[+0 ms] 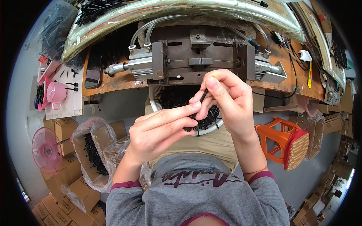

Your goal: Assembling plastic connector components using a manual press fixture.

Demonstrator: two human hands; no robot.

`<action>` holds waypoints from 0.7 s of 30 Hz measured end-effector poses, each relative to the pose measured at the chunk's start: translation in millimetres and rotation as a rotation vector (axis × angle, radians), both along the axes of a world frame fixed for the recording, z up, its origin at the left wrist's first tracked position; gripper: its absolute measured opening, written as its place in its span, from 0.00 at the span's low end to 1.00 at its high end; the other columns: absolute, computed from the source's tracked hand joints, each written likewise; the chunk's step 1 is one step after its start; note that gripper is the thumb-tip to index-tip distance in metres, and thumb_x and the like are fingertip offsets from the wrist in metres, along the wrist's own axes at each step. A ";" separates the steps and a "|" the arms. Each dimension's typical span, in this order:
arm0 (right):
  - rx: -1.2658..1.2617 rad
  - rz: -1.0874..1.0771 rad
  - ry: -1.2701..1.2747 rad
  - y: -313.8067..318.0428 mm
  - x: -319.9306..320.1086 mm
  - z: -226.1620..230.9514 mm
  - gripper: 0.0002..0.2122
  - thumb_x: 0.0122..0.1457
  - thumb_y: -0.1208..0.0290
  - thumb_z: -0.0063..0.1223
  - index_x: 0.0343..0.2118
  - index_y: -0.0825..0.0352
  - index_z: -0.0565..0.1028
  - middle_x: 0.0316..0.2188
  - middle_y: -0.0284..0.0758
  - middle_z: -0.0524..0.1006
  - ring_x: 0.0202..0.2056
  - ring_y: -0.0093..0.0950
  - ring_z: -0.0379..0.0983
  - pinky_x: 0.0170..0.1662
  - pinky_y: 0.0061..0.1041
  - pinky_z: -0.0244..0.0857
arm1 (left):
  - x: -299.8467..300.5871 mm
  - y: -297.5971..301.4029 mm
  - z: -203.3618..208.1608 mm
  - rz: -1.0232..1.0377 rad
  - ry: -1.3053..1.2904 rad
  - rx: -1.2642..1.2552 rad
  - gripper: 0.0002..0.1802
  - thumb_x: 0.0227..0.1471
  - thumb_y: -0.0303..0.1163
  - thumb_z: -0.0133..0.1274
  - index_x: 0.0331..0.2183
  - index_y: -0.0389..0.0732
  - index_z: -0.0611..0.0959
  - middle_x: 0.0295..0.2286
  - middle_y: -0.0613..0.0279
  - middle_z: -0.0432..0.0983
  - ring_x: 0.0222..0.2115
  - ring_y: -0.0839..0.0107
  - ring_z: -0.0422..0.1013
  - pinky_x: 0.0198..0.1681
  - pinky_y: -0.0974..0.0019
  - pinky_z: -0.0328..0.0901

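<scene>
Over basin (208, 130), right grip (230, 100) clamped on black rod (204, 95), likely light, stiff, best pinched mid-length; left grip (156, 128) unclear.

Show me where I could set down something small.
A narrow strip of wooden bench looks bare right of the phone, below the left metal cylinder. Some grey floor is free between the orange stool and the right sleeve. It's crowded in the white basin, heaped with black parts, and at the left, where cartons and a pink fan stand close together.
</scene>
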State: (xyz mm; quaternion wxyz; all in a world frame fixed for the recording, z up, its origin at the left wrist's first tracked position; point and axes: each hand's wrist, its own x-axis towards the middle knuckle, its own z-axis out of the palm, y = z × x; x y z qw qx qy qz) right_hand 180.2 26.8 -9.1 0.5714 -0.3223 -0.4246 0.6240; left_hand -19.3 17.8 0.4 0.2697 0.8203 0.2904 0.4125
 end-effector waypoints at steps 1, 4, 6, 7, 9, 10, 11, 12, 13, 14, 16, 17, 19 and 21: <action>0.000 -0.002 0.001 -0.4 0.0 0.4 0.09 0.69 0.72 0.47 0.40 0.74 0.73 0.28 0.43 0.81 0.22 0.23 0.78 0.26 0.20 0.73 | 0.1 0.1 -0.1 -0.003 -0.002 -0.002 0.17 0.34 0.26 0.71 0.32 0.34 0.87 0.39 0.51 0.83 0.37 0.64 0.81 0.38 0.66 0.76; -0.004 -0.006 0.002 -1.4 -0.3 -0.5 0.09 0.69 0.72 0.47 0.40 0.74 0.73 0.28 0.43 0.81 0.22 0.23 0.78 0.26 0.20 0.73 | 0.3 0.0 0.2 -0.007 0.003 0.006 0.17 0.34 0.26 0.71 0.32 0.34 0.87 0.40 0.51 0.83 0.37 0.64 0.81 0.39 0.66 0.76; -0.002 -0.006 0.002 -1.8 -0.1 -0.2 0.09 0.69 0.72 0.47 0.40 0.74 0.73 0.28 0.43 0.81 0.22 0.23 0.78 0.26 0.20 0.73 | 0.8 0.1 -0.3 -0.007 -0.009 0.008 0.17 0.34 0.26 0.71 0.32 0.34 0.87 0.40 0.51 0.83 0.37 0.64 0.81 0.39 0.66 0.76; -0.003 -0.006 0.004 -2.0 0.0 -0.5 0.09 0.69 0.72 0.47 0.40 0.74 0.73 0.28 0.43 0.81 0.22 0.23 0.78 0.26 0.20 0.73 | 1.1 0.1 -0.8 -0.007 -0.013 0.007 0.17 0.34 0.26 0.71 0.32 0.34 0.87 0.40 0.51 0.83 0.37 0.63 0.81 0.39 0.66 0.76; 0.002 -0.008 0.010 -2.2 0.1 -0.1 0.09 0.69 0.72 0.47 0.40 0.74 0.73 0.28 0.43 0.81 0.22 0.23 0.78 0.26 0.20 0.73 | 1.5 0.3 -0.8 -0.010 -0.015 0.003 0.17 0.34 0.26 0.71 0.32 0.34 0.87 0.40 0.51 0.83 0.37 0.63 0.81 0.39 0.66 0.76; 0.005 -0.010 0.013 -2.4 0.1 0.1 0.09 0.69 0.72 0.47 0.40 0.74 0.73 0.28 0.43 0.81 0.22 0.23 0.78 0.26 0.20 0.73 | 1.7 0.4 -0.7 -0.012 -0.016 0.001 0.17 0.34 0.26 0.71 0.32 0.34 0.87 0.40 0.51 0.83 0.37 0.63 0.81 0.39 0.66 0.76; 0.006 -0.013 0.008 -2.5 0.1 0.3 0.09 0.69 0.72 0.47 0.40 0.74 0.73 0.28 0.43 0.81 0.22 0.23 0.78 0.25 0.20 0.73 | 1.8 0.7 -0.6 -0.012 -0.015 0.003 0.17 0.34 0.25 0.71 0.32 0.34 0.87 0.40 0.51 0.83 0.37 0.63 0.81 0.39 0.66 0.76; 0.006 -0.016 0.002 -2.5 0.0 0.5 0.09 0.69 0.72 0.47 0.40 0.74 0.73 0.28 0.43 0.81 0.22 0.23 0.78 0.25 0.20 0.73 | 2.0 1.0 -0.5 -0.012 -0.015 0.005 0.17 0.34 0.25 0.70 0.32 0.34 0.87 0.40 0.51 0.83 0.37 0.63 0.81 0.39 0.66 0.76; 0.007 -0.019 -0.004 -2.5 0.0 0.7 0.09 0.69 0.72 0.47 0.40 0.75 0.73 0.28 0.43 0.81 0.22 0.23 0.78 0.25 0.20 0.73 | 2.0 1.2 -0.4 -0.011 -0.014 0.007 0.17 0.34 0.25 0.70 0.32 0.34 0.87 0.40 0.51 0.83 0.37 0.63 0.81 0.38 0.66 0.76; 0.009 -0.021 -0.008 -2.5 0.1 0.9 0.09 0.69 0.73 0.48 0.40 0.75 0.73 0.28 0.43 0.81 0.22 0.23 0.78 0.25 0.20 0.73 | 2.1 1.4 -0.7 -0.013 -0.016 0.000 0.16 0.35 0.25 0.70 0.32 0.34 0.87 0.40 0.51 0.83 0.37 0.63 0.81 0.38 0.66 0.76; 0.013 -0.021 -0.015 -2.1 -0.2 1.1 0.09 0.68 0.73 0.48 0.40 0.75 0.74 0.28 0.43 0.81 0.22 0.23 0.78 0.25 0.20 0.73 | 1.4 1.3 -1.8 -0.013 -0.019 -0.012 0.16 0.35 0.25 0.70 0.32 0.34 0.87 0.40 0.51 0.83 0.37 0.63 0.81 0.38 0.66 0.76; 0.013 -0.022 -0.021 -2.0 -0.5 0.9 0.09 0.68 0.73 0.48 0.40 0.75 0.74 0.28 0.43 0.81 0.22 0.23 0.78 0.25 0.20 0.73 | 0.8 1.4 -2.3 -0.014 -0.017 -0.011 0.16 0.35 0.25 0.70 0.32 0.34 0.87 0.40 0.51 0.83 0.37 0.63 0.81 0.38 0.66 0.76; 0.015 -0.026 -0.036 -2.3 0.1 1.0 0.09 0.68 0.73 0.48 0.40 0.75 0.74 0.28 0.43 0.81 0.22 0.23 0.78 0.25 0.21 0.73 | 0.8 2.4 -2.7 -0.020 -0.015 -0.009 0.16 0.35 0.25 0.70 0.32 0.33 0.87 0.40 0.50 0.83 0.37 0.63 0.81 0.38 0.66 0.76; 0.020 -0.030 -0.025 -2.8 0.1 1.3 0.09 0.68 0.73 0.48 0.40 0.75 0.74 0.28 0.43 0.81 0.22 0.23 0.78 0.26 0.21 0.74 | 0.6 1.8 -2.4 -0.022 -0.024 -0.030 0.15 0.36 0.23 0.67 0.33 0.34 0.87 0.42 0.53 0.82 0.38 0.64 0.81 0.39 0.66 0.76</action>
